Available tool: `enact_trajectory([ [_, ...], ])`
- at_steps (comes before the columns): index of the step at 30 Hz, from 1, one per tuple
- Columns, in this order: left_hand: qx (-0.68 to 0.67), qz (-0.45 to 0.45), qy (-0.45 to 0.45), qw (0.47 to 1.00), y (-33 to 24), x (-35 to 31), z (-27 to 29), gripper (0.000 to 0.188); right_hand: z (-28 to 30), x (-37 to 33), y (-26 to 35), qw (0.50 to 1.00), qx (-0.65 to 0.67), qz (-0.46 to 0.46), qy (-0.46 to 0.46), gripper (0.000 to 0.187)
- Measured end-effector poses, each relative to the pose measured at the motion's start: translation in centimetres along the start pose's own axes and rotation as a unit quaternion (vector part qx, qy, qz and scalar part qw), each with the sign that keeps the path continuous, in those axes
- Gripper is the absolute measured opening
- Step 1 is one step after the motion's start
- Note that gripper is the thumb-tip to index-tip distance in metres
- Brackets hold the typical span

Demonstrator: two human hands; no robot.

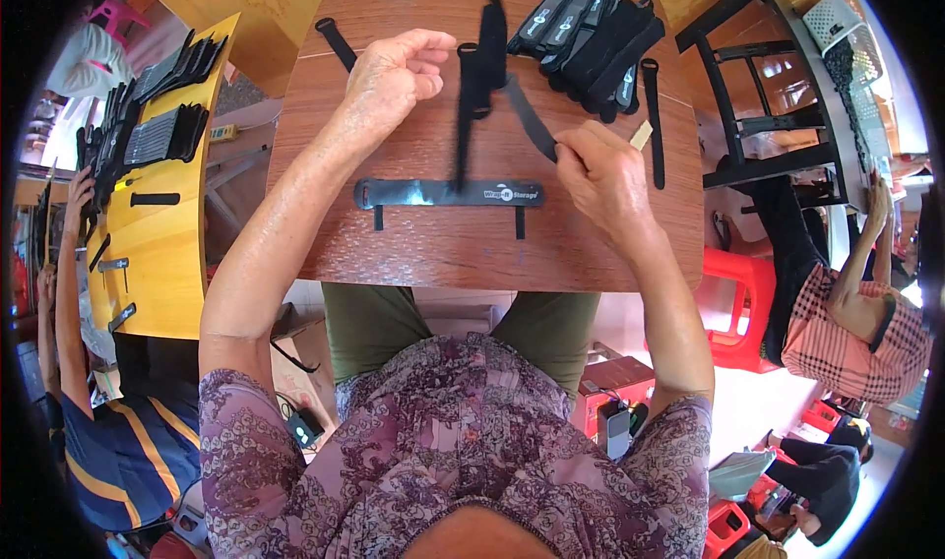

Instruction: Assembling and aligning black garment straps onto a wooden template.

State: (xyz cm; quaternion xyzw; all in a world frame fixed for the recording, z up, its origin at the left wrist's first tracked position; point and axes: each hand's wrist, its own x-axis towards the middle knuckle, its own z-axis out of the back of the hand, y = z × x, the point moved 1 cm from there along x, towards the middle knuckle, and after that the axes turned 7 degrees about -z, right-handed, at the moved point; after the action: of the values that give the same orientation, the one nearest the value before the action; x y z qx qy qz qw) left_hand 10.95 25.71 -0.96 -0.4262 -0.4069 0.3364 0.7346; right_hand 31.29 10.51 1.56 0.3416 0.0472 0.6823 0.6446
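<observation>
Strap handling looks to be the step in hand: the right hand (602, 170) pinches a dark strip (532, 121) above the bench (615, 254), while the left hand (402, 75) is half-curled, seemingly empty, just beside blurred black straps (482, 72). A wide tabbed strap (448, 194) lies flat, nearer the person. The next move probably calls for a steady pinch, keeping the strip untwisted.

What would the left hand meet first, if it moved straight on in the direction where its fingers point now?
The left hand would probably meet the blurred bundle of long, black, fabric-like straps just to its right; depth is unclear, so it might pass over them.
</observation>
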Motion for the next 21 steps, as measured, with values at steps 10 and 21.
enact_trajectory([
  [10,0.32,-0.147,0.151,0.924,-0.1,0.7,-5.3,0.045,0.0,-0.7,-0.5,0.987,0.005,-0.146,0.07,0.012],
  [21,0.49,-0.174,0.131,0.844,2.5,2.7,-5.8,0.03,3.8,-1.6,-3.0,0.943,0.188,-0.275,0.018,0.013],
])
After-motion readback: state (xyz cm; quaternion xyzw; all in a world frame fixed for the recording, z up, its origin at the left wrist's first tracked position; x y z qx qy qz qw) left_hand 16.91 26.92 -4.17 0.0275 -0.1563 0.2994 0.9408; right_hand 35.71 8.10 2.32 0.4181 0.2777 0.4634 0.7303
